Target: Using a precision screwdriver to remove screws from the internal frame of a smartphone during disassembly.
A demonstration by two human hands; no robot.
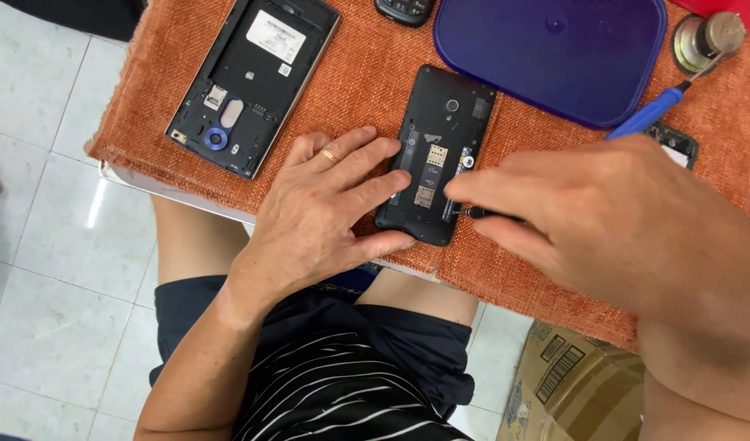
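A black phone (440, 135) lies back-up on the orange cloth with its cover off, card slots showing. My left hand (330, 204) rests flat against its left and lower edge, fingers spread, holding it still. My right hand (604, 220) pinches a small screwdriver (649, 113) with a blue handle; its dark tip end meets the phone's right edge near the fingertips.
A second opened phone (252, 77) lies at the upper left of the orange cloth (359, 73). A blue plastic lid (555, 49) sits at the top, a small metal tin (706, 39) at the top right. A cardboard box (567, 384) stands on the tiled floor below.
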